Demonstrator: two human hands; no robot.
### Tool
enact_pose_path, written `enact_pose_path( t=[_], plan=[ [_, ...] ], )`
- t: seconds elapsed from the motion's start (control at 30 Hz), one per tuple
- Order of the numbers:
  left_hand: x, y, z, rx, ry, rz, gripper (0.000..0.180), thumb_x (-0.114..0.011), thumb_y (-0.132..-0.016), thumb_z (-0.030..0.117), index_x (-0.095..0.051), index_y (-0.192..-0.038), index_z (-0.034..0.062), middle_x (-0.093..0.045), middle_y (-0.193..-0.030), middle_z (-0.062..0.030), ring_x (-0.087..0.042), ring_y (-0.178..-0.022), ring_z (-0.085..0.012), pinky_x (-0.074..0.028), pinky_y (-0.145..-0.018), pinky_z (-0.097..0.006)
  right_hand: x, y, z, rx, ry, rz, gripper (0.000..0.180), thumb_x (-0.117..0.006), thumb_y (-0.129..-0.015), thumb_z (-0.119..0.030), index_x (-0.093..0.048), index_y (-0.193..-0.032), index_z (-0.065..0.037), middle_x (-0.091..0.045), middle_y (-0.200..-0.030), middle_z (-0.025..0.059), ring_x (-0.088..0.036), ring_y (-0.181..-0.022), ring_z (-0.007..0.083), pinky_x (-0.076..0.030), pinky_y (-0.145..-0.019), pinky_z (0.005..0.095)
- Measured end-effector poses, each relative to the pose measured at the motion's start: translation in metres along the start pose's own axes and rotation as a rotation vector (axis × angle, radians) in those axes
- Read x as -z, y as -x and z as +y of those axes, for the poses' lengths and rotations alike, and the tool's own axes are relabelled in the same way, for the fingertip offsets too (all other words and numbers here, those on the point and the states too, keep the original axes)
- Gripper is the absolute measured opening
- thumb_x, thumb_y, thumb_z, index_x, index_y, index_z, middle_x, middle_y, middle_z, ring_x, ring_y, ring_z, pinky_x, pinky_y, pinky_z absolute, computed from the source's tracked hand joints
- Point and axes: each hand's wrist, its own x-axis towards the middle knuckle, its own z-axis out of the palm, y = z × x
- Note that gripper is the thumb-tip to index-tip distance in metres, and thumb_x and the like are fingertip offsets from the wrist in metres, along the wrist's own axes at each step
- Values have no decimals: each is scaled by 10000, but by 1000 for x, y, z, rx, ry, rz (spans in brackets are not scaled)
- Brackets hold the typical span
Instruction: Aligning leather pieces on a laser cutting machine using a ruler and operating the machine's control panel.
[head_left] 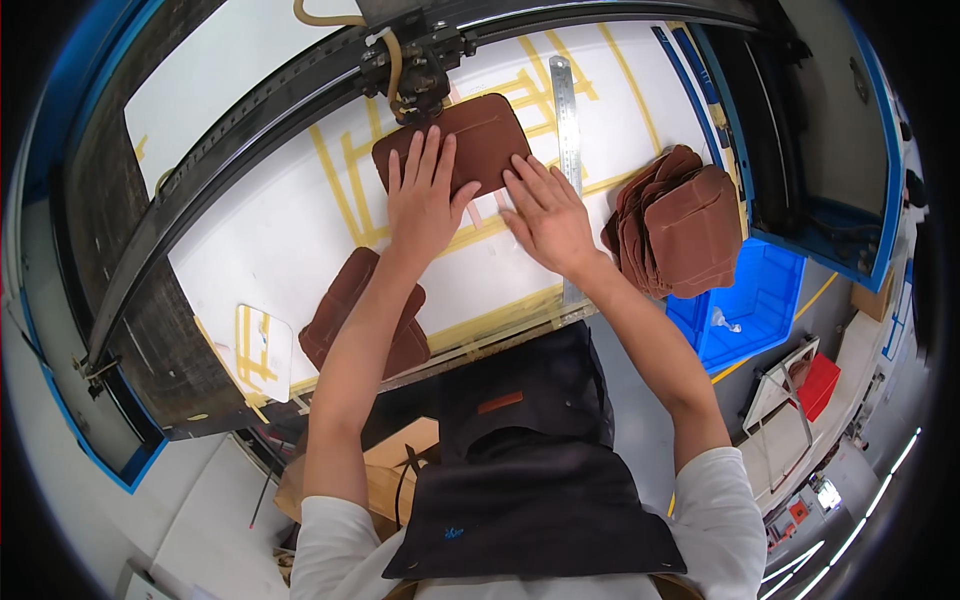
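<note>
A brown leather pouch (pixel 480 135) lies flat on the white machine bed (pixel 270 230), just below a black machine head (pixel 415 75). My left hand (pixel 425 195) rests flat on the pouch's lower left part, fingers spread. My right hand (pixel 545 215) lies flat at the pouch's lower right corner, fingertips touching its edge. Neither hand grips anything. Yellow tape lines (pixel 345 185) mark the bed around the pouch.
A stack of brown leather pieces (pixel 685 225) sits at the right of the bed, another pile (pixel 345 305) at the lower left beside my forearm. A steel ruler (pixel 567 110) lies upright right of the pouch. A blue bin (pixel 755 300) stands beyond the bed's right edge.
</note>
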Motion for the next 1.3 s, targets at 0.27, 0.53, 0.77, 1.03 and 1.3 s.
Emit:
enact_pose_path(
  t=[0.27, 0.53, 0.77, 1.03, 1.3],
  plan=[
    [3, 38, 23, 192, 43, 22, 622, -551, -1035, 419, -452, -1537, 66, -355, -1620, -224, -298, -1513, -427, -195, -1222, -601, -5, 7, 13, -56, 129, -75, 529, -615, -986, -306, -574, -1422, -10, -487, -1560, 112, -433, -1457, 314, -327, -1198, 520],
    [5, 44, 33, 119, 85, -22, 549, -588, -1014, 369, -529, -1492, 106, -447, -1584, -144, -351, -1495, -386, -222, -1216, -601, -2, 5, 12, -68, 126, -100, 552, -612, -987, -321, -561, -1428, 5, -474, -1570, 117, -413, -1469, 322, -313, -1205, 526],
    [6, 48, 41, 91, 83, -41, 570, -601, -1010, 384, -509, -1513, 133, -412, -1605, -154, -333, -1501, -401, -213, -1199, -637, -3, 9, 9, -69, 152, -135, 676, -626, -973, -419, -489, -1488, -2, -411, -1601, 160, -360, -1496, 351, -285, -1207, 563],
    [3, 52, 46, 30, 48, -73, 552, -618, -997, 381, -528, -1504, 181, -406, -1612, -121, -313, -1513, -384, -199, -1193, -662, 1, 19, -2, -24, 119, -134, 655, -655, -955, -414, -503, -1500, -84, -413, -1602, 150, -378, -1486, 342, -289, -1200, 568],
    [4, 46, 51, 7, 44, -50, 525, -628, -988, 312, -545, -1490, 178, -440, -1581, -103, -349, -1489, -356, -219, -1198, -636, -3, 19, -12, -58, 142, -117, 595, -676, -937, -347, -567, -1426, -27, -484, -1555, 120, -424, -1455, 323, -305, -1187, 569]
  ],
)
